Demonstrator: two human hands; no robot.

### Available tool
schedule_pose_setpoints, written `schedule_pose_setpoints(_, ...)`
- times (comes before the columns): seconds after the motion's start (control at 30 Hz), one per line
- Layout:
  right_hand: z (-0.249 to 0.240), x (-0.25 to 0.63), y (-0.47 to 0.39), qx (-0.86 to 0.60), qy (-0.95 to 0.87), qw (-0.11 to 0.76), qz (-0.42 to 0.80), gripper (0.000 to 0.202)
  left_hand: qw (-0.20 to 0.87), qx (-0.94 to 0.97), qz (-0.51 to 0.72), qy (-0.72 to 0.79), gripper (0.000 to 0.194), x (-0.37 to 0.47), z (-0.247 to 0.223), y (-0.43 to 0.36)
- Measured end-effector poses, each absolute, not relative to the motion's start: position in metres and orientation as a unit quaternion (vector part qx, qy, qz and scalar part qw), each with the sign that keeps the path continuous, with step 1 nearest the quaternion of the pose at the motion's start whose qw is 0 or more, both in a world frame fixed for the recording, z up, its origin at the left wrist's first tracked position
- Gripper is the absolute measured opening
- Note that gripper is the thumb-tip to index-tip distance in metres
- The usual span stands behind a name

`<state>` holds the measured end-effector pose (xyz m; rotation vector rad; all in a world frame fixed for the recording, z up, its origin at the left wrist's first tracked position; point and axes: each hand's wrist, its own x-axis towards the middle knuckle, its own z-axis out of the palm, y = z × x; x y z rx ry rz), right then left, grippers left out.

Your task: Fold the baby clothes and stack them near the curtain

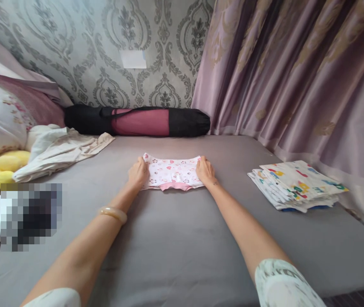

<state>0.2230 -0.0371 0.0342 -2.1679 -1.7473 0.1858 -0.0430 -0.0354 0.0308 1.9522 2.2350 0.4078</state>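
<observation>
A small white baby garment (172, 171) with pink hearts and a pink trimmed edge is stretched out sideways, low over the grey sheet. Its pink edge is on the side nearer me. My left hand (138, 172), with a pale bangle on the wrist, is closed around the left end. Closed on the opposite end is my right hand (205, 171). The fingertips of both hands are partly hidden by the cloth and knuckles.
A folded pile of printed clothes (300, 185) lies at right. Crumpled beige clothing (62, 149) and a yellow plush toy (1, 170) are at left. A long black and pink bag (140, 121) lies along the wall, beside purple curtains (284, 72). One patch at left is pixelated.
</observation>
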Motion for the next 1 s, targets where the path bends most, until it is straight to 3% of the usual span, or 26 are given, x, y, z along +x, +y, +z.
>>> schedule_pose_setpoints(0.17, 0.040, 0.224, -0.037, -0.778, -0.604, 0.148, 0.090, 0.034, 0.047, 0.633, 0.113, 0.765, 0.037, -0.039, 0.040, -0.039)
schedule_pose_setpoints(0.33, 0.048, 0.208, -0.040, -0.742, -0.648, 0.169, -0.009, 0.041, -0.035, 0.687, 0.097, 0.719, 0.036, -0.022, 0.050, -0.040)
schedule_pose_setpoints(0.53, 0.038, 0.171, -0.043, -0.591, -0.800, 0.093, 0.048, 0.051, -0.001, 0.799, 0.079, 0.597, 0.046, 0.017, 0.027, -0.039)
schedule_pose_setpoints(1.0, 0.023, 0.166, -0.037, -0.589, -0.803, 0.044, 0.084, 0.057, -0.022, 0.810, 0.062, 0.583, 0.056, 0.020, 0.005, -0.035)
